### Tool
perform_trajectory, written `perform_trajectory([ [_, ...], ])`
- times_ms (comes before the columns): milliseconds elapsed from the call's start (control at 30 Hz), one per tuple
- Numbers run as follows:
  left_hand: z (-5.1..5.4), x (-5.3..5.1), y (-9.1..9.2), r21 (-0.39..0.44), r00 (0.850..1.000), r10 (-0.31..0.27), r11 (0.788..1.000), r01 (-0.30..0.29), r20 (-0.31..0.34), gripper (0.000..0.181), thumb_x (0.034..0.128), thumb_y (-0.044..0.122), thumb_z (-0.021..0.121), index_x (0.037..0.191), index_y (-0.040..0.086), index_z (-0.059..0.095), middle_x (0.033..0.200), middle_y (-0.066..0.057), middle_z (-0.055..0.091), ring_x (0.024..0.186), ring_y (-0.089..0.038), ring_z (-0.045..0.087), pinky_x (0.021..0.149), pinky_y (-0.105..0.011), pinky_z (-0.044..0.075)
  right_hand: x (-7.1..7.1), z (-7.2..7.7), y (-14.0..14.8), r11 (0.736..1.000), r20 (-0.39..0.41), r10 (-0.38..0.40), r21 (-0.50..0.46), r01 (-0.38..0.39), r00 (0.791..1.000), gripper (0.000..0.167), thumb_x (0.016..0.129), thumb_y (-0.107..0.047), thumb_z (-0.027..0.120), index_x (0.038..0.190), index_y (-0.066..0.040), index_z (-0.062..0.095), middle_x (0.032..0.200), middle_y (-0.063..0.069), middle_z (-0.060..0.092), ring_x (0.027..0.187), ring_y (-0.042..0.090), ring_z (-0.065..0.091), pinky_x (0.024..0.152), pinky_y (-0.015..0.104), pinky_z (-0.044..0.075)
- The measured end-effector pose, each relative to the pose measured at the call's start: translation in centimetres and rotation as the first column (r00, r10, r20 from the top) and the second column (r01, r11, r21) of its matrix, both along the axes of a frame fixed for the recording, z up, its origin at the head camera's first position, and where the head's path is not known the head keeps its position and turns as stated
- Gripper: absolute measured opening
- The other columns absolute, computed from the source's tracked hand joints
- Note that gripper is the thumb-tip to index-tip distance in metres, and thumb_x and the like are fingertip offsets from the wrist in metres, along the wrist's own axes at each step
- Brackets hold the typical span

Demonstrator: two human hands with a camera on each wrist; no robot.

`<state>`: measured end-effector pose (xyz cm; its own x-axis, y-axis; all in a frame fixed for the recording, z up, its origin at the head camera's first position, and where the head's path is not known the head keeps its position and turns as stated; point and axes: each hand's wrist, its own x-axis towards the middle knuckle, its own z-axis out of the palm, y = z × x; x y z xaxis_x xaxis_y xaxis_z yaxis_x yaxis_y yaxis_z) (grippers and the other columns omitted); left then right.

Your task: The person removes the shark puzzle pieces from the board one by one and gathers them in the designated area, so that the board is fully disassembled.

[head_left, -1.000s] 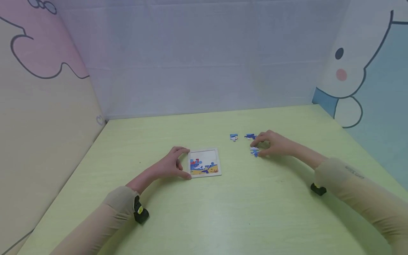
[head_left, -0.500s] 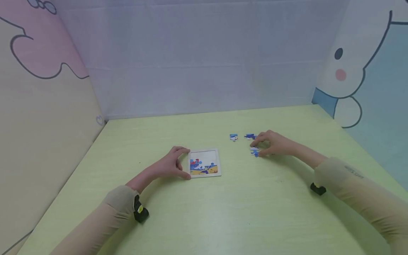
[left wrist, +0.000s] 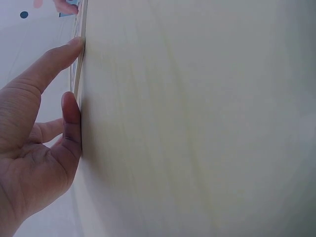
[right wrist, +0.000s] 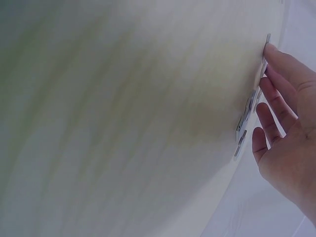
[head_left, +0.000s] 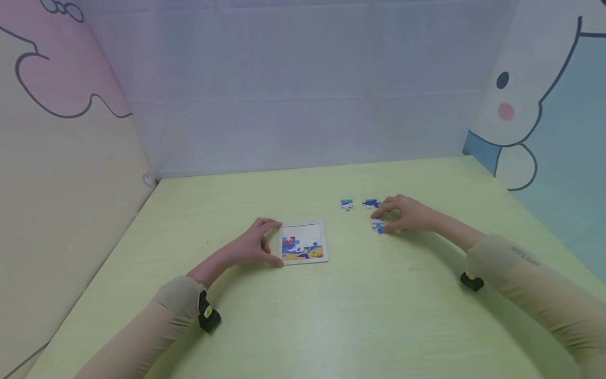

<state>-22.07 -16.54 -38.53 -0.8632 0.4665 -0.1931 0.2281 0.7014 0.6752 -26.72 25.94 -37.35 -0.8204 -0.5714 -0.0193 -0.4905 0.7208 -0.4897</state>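
Note:
A square puzzle tray (head_left: 303,242) with a pale rim lies flat on the table, a beach-like picture partly filled with pieces along its lower part. My left hand (head_left: 248,246) holds its left side, thumb at the near corner and a fingertip at the far one. In the left wrist view the thumb touches the tray edge (left wrist: 79,69). On the right, my right hand (head_left: 413,215) pinches a blue-and-white puzzle piece (head_left: 377,225) at table level between thumb and finger. Just beyond lie a dark-blue piece (head_left: 371,203) and a blue-and-white piece (head_left: 347,204).
The yellow-green table (head_left: 303,316) stretches in front and to both sides. A pale cloth wall (head_left: 303,89) stands at its far edge, with printed cartoon panels left and right. More thin pieces (right wrist: 240,144) show beneath the right fingers in the right wrist view.

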Motion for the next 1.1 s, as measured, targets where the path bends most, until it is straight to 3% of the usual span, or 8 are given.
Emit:
perform_trajectory([
  [833, 0.0, 0.2, 0.1, -0.019, 1.000, 0.009, 1.000, -0.009, -0.011, 0.095, 0.0735, 0.030, 0.088, 0.151, 0.012, 0.036, 0.154, -0.011, 0.025, 0.077, -0.014, 0.055, 0.073, -0.025, 0.046, 0.0, 0.3, 0.1, 1.000, 0.010, -0.021, 0.022, 0.021, 1.000, 0.040, 0.082, -0.025, 0.081, 0.120, -0.017, 0.071, 0.131, 0.012, 0.064, 0.127, 0.038, 0.049, 0.107, 0.064, 0.033],
  [1100, 0.0, 0.1, 0.1, -0.023, 1.000, 0.013, 1.000, -0.013, -0.007, 0.096, 0.0735, 0.031, 0.088, 0.151, 0.012, 0.035, 0.155, -0.011, 0.024, 0.078, -0.014, 0.055, 0.072, -0.025, 0.046, -0.4, 1.5, -0.3, 1.000, -0.027, -0.005, -0.018, 0.004, 1.000, 0.043, 0.085, -0.024, 0.078, 0.124, -0.012, 0.068, 0.126, 0.010, 0.067, 0.123, 0.035, 0.056, 0.105, 0.059, 0.040],
])
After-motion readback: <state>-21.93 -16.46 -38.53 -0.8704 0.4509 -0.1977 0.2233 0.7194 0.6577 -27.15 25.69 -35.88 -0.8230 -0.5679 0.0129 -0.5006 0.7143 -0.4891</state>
